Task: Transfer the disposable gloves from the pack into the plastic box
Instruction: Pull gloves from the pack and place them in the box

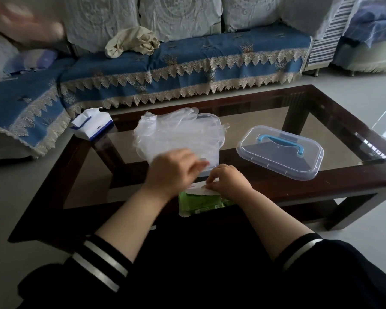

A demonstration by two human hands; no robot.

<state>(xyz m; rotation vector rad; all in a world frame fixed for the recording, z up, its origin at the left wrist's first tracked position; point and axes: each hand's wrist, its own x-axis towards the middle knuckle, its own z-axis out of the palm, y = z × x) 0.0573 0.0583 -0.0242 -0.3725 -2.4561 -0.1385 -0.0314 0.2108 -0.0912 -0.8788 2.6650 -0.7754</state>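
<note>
While the left hand (pixel 173 166) pinches clear gloves (pixel 165 132) heaped over the open box (pixel 209 139) and the right hand (pixel 226 179) grips the green pack (pixel 201 202) flap, the slippery pile could slide onto the table (pixel 321 175).

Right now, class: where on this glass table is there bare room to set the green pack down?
Bare glass lies left of the plastic box, between it and the white-and-blue carton, and along the far edge behind the lid. The near middle is crowded: both hands, the green pack and the gloves heaped over the box.
</note>
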